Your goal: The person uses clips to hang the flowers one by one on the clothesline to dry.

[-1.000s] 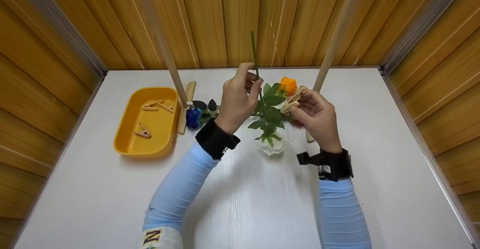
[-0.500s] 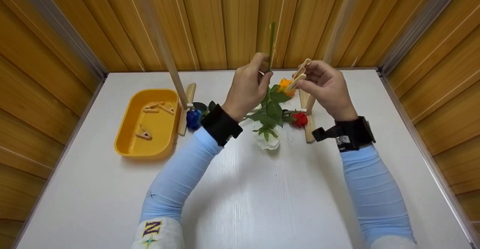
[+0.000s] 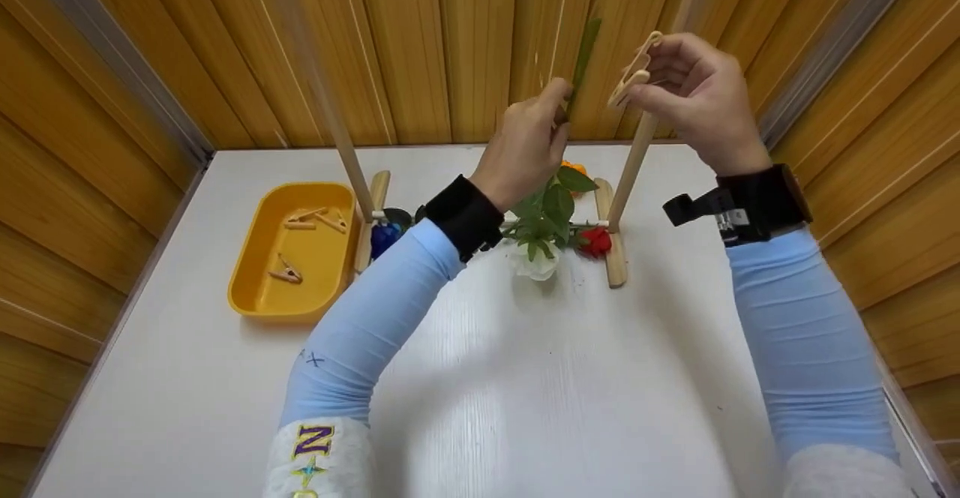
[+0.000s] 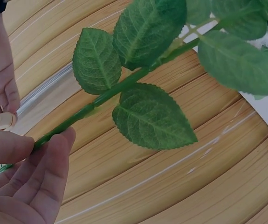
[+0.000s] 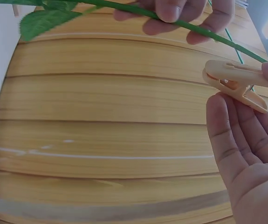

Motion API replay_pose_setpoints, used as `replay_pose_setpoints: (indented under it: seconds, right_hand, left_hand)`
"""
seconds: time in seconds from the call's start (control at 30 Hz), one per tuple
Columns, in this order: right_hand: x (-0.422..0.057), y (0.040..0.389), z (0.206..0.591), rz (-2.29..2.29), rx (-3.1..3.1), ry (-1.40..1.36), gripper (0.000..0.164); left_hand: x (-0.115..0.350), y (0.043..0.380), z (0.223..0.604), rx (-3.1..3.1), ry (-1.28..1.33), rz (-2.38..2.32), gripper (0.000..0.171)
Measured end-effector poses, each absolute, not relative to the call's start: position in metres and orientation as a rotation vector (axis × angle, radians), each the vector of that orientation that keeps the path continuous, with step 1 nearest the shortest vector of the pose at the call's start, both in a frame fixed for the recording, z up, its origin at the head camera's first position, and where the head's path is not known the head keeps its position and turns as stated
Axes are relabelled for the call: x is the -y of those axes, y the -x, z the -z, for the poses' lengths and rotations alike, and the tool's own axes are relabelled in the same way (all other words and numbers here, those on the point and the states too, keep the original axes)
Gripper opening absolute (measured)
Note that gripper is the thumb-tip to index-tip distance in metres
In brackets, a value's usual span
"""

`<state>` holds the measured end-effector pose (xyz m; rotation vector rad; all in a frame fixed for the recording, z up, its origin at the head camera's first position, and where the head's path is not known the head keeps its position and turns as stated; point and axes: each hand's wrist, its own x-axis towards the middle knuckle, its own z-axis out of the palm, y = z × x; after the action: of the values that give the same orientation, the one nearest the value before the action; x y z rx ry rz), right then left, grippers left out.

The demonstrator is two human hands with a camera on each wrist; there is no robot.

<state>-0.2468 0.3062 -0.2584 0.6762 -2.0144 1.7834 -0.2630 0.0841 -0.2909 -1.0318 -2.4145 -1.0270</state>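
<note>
My left hand (image 3: pixel 529 145) pinches the green stem (image 4: pixel 110 92) of a white artificial rose (image 3: pixel 536 264). The flower hangs head down, its cut stem end pointing up past the fingers. Broad green leaves (image 3: pixel 557 205) spread along the stem below the hand. To the right and a little higher, my right hand (image 3: pixel 701 100) holds a beige plastic clothespin (image 5: pixel 236 72) between thumb and fingers. In the right wrist view the clothespin lies close to the stem, apart from it. A thin green line crosses behind the clothespin there.
A yellow basin (image 3: pixel 241 265) with several clothespins (image 3: pixel 301 220) stands left. Two wooden poles (image 3: pixel 632 172) rise from feet joined by a low bar. Near that bar lie a blue rose (image 3: pixel 385 240), a red rose (image 3: pixel 596 243) and a partly hidden orange flower (image 3: pixel 574 168). Wood-look panels enclose the table.
Both hands have moved up and to the right, the left with the white rose's stem and the right with the clothespin. The red rose has come into fuller view.
</note>
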Motion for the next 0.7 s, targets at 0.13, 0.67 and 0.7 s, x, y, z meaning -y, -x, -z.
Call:
replay_pose_setpoints:
  seconds: [0.13,0.67,0.7]
  right_hand:
    - [-0.313,0.250,0.243,-1.705,2.041,-0.675,0.026]
    - [-0.333,0.263,0.185,-1.175,2.191,-0.556,0.027]
    - [-0.333,0.263,0.181,-1.165,2.190,-0.546,0.028]
  left_hand:
    - [-0.094,0.269,0.285,2.425,1.050,1.046,0.020]
    - [-0.124,0.293,0.260,2.546,1.041,1.141,0.022]
    - [-0.125,0.295,0.259,2.554,1.038,1.146,0.022]
